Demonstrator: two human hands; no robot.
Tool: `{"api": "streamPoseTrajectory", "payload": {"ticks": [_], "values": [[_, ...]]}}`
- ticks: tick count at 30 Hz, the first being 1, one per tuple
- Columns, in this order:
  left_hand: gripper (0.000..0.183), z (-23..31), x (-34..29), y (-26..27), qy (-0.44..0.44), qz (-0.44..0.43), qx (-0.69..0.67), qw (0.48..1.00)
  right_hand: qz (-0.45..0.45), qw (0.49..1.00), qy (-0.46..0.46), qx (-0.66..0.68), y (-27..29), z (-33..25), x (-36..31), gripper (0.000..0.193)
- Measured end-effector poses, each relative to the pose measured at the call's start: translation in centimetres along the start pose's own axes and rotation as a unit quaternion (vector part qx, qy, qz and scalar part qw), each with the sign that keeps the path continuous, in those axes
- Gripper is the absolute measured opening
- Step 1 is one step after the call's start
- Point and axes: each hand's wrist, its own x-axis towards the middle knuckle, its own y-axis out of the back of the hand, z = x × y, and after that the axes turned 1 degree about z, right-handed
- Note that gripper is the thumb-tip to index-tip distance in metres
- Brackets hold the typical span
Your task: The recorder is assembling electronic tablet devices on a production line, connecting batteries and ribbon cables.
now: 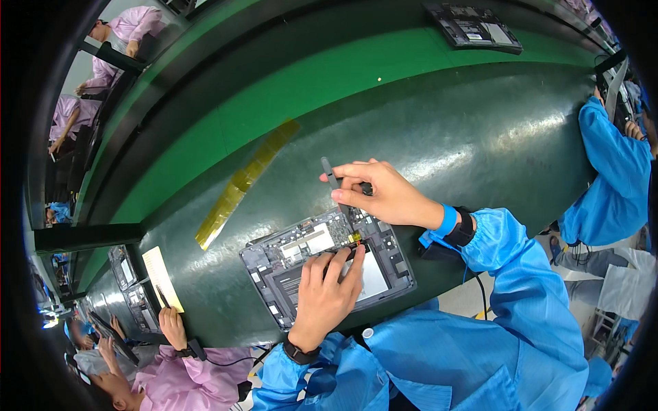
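An opened laptop base (pixel 255 257) lies in front of me with its circuit board and black battery showing. My left hand (pixel 325 291) rests over the battery, fingers apart and bent, fingertips at the board's lower edge beside a small piece of yellow tape (pixel 356 237). Above the board, my right hand (pixel 387 195) pinches a slim dark grey stick-like tool (pixel 329 171) between thumb and fingers. The tool's lower end points down toward the board, partly behind the fingers; whether it touches is hard to tell.
Amber film strips (pixel 247 181) lie on the green bench (pixel 473 130) beyond the laptop. Another opened laptop base (pixel 476 29) sits on the far strip. At left, a person in pink (pixel 195 377) reaches to a paper sheet (pixel 162 277). A person in blue (pixel 610 178) works at right.
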Motion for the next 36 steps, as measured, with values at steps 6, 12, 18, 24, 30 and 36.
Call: {"api": "streamPoseTrajectory", "payload": {"ticks": [6, 12, 18, 24, 30, 36], "values": [[0.05, -0.1, 0.1, -0.4, -0.021, 0.006, 0.023, 1.0, -0.019, 0.998, -0.045, 0.043, -0.8, 1.1, 0.1, 0.036], [0.048, -0.1, 0.1, -0.6, -0.021, 0.012, 0.017, 1.0, -0.021, 0.999, -0.028, 0.002, -0.8, 0.6, 0.3, 0.036], [0.046, 0.0, 0.4, -0.2, -0.015, 0.009, 0.016, 1.0, -0.013, 0.999, -0.014, -0.028, -0.9, 0.3, 0.3, 0.038], [0.046, 0.0, 0.5, 0.0, -0.022, 0.0, 0.018, 1.0, -0.008, 0.999, -0.009, -0.031, -1.0, 0.4, 0.2, 0.039], [0.046, 0.0, 0.5, 0.0, -0.023, -0.002, 0.017, 1.0, -0.001, 0.999, 0.004, -0.047, -1.0, 0.4, 0.2, 0.039], [0.045, 0.0, 0.6, -0.1, -0.016, 0.006, -0.003, 1.0, -0.002, 0.998, 0.025, -0.064, -1.0, 0.3, 0.2, 0.039]]}}
